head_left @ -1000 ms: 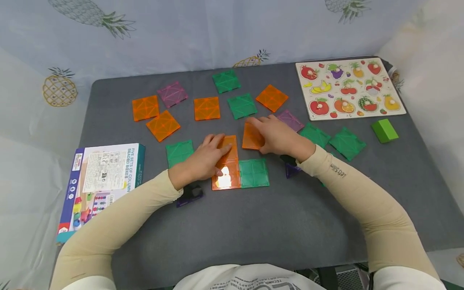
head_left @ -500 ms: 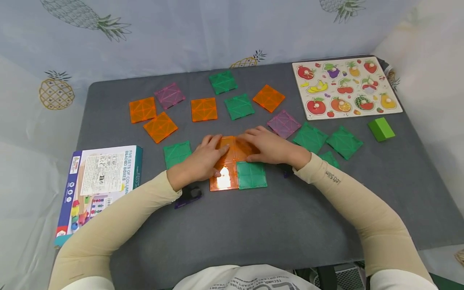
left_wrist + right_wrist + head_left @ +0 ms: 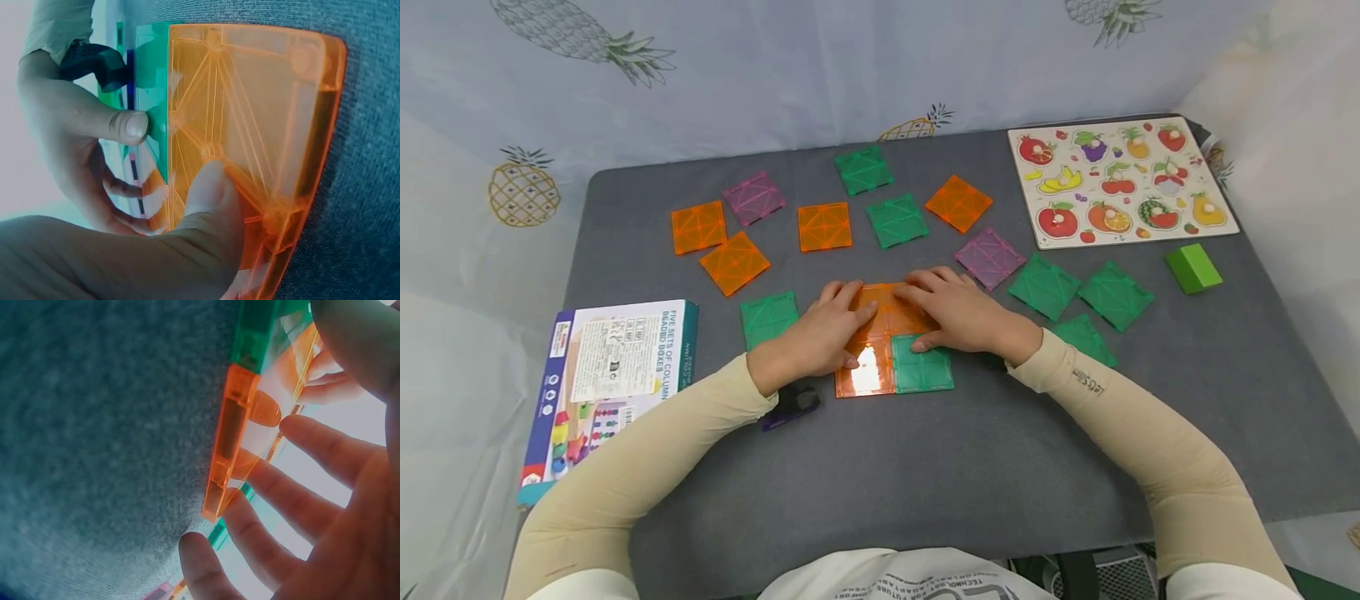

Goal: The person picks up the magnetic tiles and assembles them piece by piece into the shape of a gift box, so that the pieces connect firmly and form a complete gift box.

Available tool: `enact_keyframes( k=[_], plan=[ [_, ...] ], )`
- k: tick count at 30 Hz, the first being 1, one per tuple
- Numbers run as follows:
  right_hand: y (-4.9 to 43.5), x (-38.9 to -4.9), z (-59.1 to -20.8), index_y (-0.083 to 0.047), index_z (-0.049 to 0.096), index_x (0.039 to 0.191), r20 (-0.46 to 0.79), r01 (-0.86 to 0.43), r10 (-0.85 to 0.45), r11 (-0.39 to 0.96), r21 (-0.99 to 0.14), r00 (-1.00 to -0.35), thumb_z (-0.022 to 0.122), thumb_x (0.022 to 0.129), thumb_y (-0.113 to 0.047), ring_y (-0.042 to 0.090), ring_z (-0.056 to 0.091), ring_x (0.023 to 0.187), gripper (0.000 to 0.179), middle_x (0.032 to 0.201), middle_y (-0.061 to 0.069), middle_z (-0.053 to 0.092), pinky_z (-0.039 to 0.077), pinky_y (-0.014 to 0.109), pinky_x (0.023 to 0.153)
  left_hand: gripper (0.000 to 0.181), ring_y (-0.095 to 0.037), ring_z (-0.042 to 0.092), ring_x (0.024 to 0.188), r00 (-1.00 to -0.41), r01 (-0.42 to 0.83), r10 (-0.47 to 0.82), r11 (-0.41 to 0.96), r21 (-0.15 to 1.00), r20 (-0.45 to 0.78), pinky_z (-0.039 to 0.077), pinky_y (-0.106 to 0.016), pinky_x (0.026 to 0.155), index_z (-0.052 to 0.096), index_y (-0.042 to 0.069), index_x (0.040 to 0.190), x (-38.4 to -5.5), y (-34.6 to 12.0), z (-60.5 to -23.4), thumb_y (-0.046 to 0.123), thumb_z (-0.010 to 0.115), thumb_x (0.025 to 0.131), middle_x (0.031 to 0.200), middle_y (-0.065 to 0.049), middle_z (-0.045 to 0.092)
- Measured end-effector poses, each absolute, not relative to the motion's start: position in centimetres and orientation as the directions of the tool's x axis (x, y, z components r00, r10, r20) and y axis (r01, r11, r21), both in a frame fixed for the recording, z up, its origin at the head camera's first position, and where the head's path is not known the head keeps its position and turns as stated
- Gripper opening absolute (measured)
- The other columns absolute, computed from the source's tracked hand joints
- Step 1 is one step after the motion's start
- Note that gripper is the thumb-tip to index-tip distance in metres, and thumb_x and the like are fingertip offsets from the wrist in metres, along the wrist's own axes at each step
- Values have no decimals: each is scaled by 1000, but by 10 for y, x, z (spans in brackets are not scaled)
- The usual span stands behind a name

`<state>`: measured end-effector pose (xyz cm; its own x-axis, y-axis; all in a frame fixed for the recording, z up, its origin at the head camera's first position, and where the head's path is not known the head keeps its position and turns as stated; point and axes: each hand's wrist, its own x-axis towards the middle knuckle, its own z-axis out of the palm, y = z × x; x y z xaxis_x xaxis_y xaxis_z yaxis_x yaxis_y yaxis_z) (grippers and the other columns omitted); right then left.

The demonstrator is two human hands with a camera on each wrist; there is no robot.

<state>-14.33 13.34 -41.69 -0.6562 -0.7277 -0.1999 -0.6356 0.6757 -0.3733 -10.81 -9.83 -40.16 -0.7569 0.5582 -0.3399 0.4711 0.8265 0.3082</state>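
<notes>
Head view, orange tiles (image 3: 878, 326): three, forming a square with one green tile (image 3: 924, 372) on the grey table (image 3: 880, 467).
Head view, left hand (image 3: 816, 333): fingers resting, loosely extended, along the square's left side.
Head view, right hand (image 3: 962, 314): fingers lying spread on the far-right orange tile, thumb reaching over the green tile.
Left wrist view, left thumb (image 3: 214, 209): lying straight across an orange tile.
Right wrist view, fingertips (image 3: 292, 429): touching an orange tile.
</notes>
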Motion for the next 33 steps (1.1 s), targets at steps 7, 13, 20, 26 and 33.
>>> enact_keyframes(
  k=[7,13,20,26,33],
  plan=[
    [135,-137,-415,-16,41,146,-207,-649,-735,671,-358,-646,71,81,-49,33,31,133,79,147,9,39,36,60,101,83,-40,25,137,-740,494,584,808,321,-333,34,-53,108,39,6,147,-106,-101,-401,30,80,78,154,-22,23],
    [135,-129,-413,-16,42,146,-220,-659,-736,673,-336,-640,71,81,-49,34,32,132,78,147,9,39,38,60,100,78,-39,27,137,-729,499,601,794,347,-328,36,-54,106,44,9,145,-107,-112,-395,31,79,79,153,-21,27],
    [135,-127,-413,-16,42,146,-195,-658,-741,663,-356,-642,71,81,-48,33,32,132,78,148,9,39,37,59,100,85,-47,29,133,-860,325,360,933,157,-361,37,-62,101,42,9,146,-111,-155,-379,18,84,73,146,-27,33],
    [136,-125,-414,-15,41,147,-192,-649,-735,668,-363,-650,71,82,-47,32,31,134,78,150,10,38,35,60,102,89,-47,49,114,-860,256,282,959,120,-425,46,-60,91,38,5,147,-109,-181,-376,11,84,71,134,-31,43],
    [136,-121,-414,-16,39,148,-206,-649,-737,669,-364,-644,69,83,-47,32,30,135,78,152,10,36,34,62,103,87,-43,55,108,-837,342,396,917,203,-378,47,-56,93,39,1,145,-116,-185,-382,11,84,71,130,-30,49]
  ],
)
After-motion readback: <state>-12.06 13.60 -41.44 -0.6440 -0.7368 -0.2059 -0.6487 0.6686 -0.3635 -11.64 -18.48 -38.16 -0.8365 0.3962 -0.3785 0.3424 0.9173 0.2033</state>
